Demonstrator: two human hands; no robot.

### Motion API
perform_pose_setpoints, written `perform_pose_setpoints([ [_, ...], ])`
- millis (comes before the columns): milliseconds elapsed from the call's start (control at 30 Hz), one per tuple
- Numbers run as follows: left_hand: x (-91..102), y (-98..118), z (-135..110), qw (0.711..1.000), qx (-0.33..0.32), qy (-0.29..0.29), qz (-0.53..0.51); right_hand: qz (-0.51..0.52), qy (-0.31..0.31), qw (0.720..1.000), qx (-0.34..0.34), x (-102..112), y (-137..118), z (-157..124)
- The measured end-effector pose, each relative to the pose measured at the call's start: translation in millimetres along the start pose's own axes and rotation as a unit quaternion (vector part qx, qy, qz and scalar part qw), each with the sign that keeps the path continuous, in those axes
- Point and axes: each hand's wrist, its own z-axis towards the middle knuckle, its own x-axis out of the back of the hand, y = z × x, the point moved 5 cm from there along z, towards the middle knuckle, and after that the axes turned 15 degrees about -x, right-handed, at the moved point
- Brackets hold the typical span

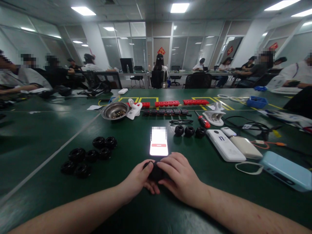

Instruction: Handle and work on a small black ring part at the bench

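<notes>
Both hands meet low in the middle of the green table (pixel 48 182). My left hand (pixel 137 182) and my right hand (pixel 179 177) are curled around one small black wheel-like part (pixel 153 170), mostly hidden between the fingers. Just beyond them a lit phone (pixel 159 143) lies flat. A pile of several black wheels (pixel 89 156) sits to the left. Three more black wheels (pixel 189 131) stand in a row right of the phone.
A metal bowl (pixel 115 111) with small parts, white clips (pixel 134 109), red and black blocks (pixel 168 104), a red-handled screwdriver (pixel 202 121), white power banks (pixel 225 144), a light blue case (pixel 286 170) and cables lie about. Other people sit at tables around the room.
</notes>
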Motion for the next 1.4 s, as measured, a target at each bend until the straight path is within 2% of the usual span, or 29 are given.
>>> perform_pose_setpoints([
  [67, -0.6, -0.8, 1.0, 1.0, 0.005, -0.002, -0.002, -0.012, 0.016, 0.999, 0.029, 0.9, -3.6, -1.9],
  [133, -0.4, -0.8, 2.3, 1.0, -0.003, -0.004, -0.004, 0.009, 0.016, 0.999, 0.029, 1.7, -3.7, -2.6],
  [267, 4.4, -2.4, 4.6, 1.0, -0.022, 0.019, 0.001, 0.075, -0.002, 0.996, -0.039, 3.3, 4.3, -0.2],
  [433, 4.8, -0.8, 4.4, 0.999, -0.03, 0.009, 0.021, 0.067, -0.041, 0.988, -0.132, 0.3, 14.4, 4.9],
  [500, 3.5, -0.3, 3.3, 1.0, -0.021, -0.003, 0.021, 0.064, -0.046, 0.989, -0.124, -0.7, 13.4, 5.3],
  [667, 1.8, -0.8, 0.6, 1.0, -0.007, -0.018, 0.009, 0.067, -0.017, 0.997, -0.021, 1.3, 1.7, -1.1],
  [733, 2.0, -0.5, 0.2, 1.0, -0.012, -0.015, 0.018, 0.073, -0.008, 0.997, -0.003, 2.8, -0.6, -3.4],
  [800, 2.6, 1.2, 0.2, 0.999, -0.026, -0.005, 0.032, 0.081, -0.011, 0.996, -0.023, 3.3, 1.3, -2.8],
  [867, 2.9, 2.6, 0.3, 0.999, -0.032, 0.001, 0.04, 0.073, -0.03, 0.994, -0.075, 1.7, 6.9, 0.3],
  [967, 2.5, 2.3, 0.1, 0.999, -0.017, -0.005, 0.038, 0.054, -0.061, 0.989, -0.12, -2.2, 13.0, 5.4],
  [1100, 2.2, 0.1, 0.7, 1.0, 0.0, -0.018, 0.023, 0.055, -0.029, 0.997, -0.044, -0.1, 6.3, 7.1],
  [1233, 3.0, -1.5, 2.2, 1.0, 0.01, -0.005, 0.014, 0.028, -0.011, 0.999, 0.025, 1.2, -1.0, 1.5],
  [1300, 3.2, -0.1, 2.0, 1.0, 0.0, 0.006, 0.013, 0.037, -0.019, 0.999, 0.012, 1.3, -0.4, -0.2],
  [1400, 3.0, 4.2, 0.0, 0.999, -0.027, 0.02, 0.026, 0.076, -0.013, 0.995, -0.064, 3.2, 6.9, 0.5],
])
